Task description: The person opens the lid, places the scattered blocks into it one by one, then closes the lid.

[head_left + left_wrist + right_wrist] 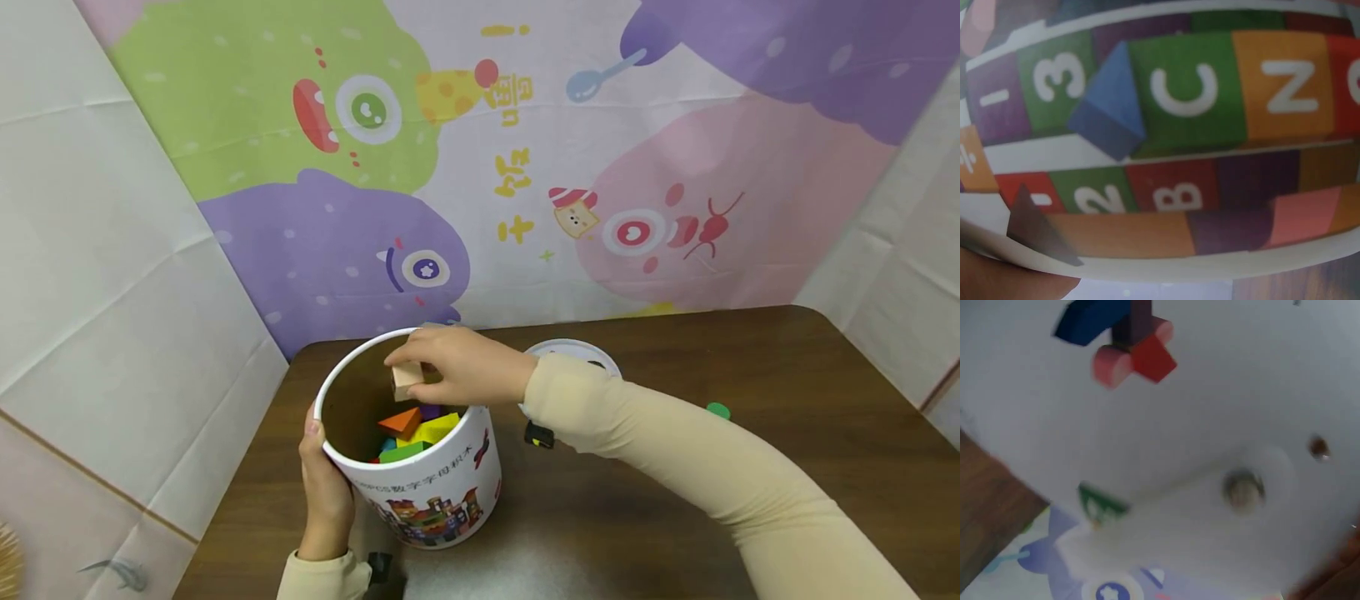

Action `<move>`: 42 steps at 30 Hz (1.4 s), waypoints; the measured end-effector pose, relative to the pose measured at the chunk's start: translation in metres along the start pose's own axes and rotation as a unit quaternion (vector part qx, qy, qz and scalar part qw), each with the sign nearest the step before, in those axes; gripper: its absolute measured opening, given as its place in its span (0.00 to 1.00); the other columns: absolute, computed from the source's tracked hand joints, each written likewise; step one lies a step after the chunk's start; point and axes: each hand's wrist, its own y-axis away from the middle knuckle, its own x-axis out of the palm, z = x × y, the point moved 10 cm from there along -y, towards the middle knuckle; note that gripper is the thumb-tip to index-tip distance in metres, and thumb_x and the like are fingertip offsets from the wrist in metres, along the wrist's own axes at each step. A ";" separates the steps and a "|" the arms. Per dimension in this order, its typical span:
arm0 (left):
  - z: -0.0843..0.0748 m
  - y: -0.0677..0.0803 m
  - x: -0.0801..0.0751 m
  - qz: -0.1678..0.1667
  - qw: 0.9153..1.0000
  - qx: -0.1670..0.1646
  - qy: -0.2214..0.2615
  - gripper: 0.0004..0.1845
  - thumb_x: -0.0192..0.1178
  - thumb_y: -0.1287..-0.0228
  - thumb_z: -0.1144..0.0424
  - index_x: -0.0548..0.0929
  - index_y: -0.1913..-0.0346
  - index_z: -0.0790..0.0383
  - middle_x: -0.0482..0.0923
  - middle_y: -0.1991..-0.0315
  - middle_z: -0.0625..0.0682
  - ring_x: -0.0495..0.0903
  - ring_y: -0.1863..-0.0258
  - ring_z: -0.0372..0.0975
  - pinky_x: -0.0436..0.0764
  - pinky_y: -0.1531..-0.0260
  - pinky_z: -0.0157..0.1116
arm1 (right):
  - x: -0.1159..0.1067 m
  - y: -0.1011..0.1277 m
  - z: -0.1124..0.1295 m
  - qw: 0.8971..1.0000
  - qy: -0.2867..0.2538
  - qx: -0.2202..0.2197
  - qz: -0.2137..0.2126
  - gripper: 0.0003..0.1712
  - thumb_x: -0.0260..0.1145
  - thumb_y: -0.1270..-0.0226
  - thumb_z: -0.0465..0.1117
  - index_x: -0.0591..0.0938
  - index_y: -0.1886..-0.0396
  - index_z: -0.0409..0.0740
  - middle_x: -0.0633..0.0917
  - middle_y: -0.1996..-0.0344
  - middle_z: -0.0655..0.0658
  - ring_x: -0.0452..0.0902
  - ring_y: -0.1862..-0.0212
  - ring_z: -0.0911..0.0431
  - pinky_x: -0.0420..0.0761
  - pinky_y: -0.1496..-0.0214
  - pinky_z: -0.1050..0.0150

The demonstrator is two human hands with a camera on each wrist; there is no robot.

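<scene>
Here I see a dark brown wooden table (pixel 750 400) pushed into a corner, with a cartoon monster backdrop (pixel 450 167) hung behind it and plain white sheets (pixel 97 250) on both sides. My left hand (pixel 324 487) grips the near wall of a white round bucket (pixel 442 492), thumb hooked over the rim; the left wrist view shows only the bucket's printed side, coloured squares with letters and numbers, and a fingertip at the lower edge. My right hand (pixel 457 367) hangs over the bucket's mouth, fingers curled round a pale wooden block (pixel 406 379) held just above the opening. Below that hand, inside the bucket, lie coloured blocks (pixel 412 429): orange, yellow, green, purple. Just beyond my right wrist a white round lid (pixel 577 350) lies flat on the table, touching or nearly touching the bucket; I cannot tell which. A small green piece (pixel 717 410) sits on the wood well to the right of my right forearm. The right wrist view is blurred: a white surface and a printed cluster of red, pink and blue shapes.
</scene>
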 end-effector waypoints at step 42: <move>-0.003 0.000 0.002 0.014 1.000 0.009 0.008 0.28 0.30 0.26 0.48 0.67 0.32 0.55 0.72 0.41 0.47 0.69 0.40 0.40 0.68 0.40 0.36 | -0.039 0.060 0.012 0.991 0.028 -0.091 -0.098 0.14 0.67 0.34 0.40 0.84 0.49 0.46 0.86 0.55 0.51 0.81 0.56 0.61 0.79 0.50 0.69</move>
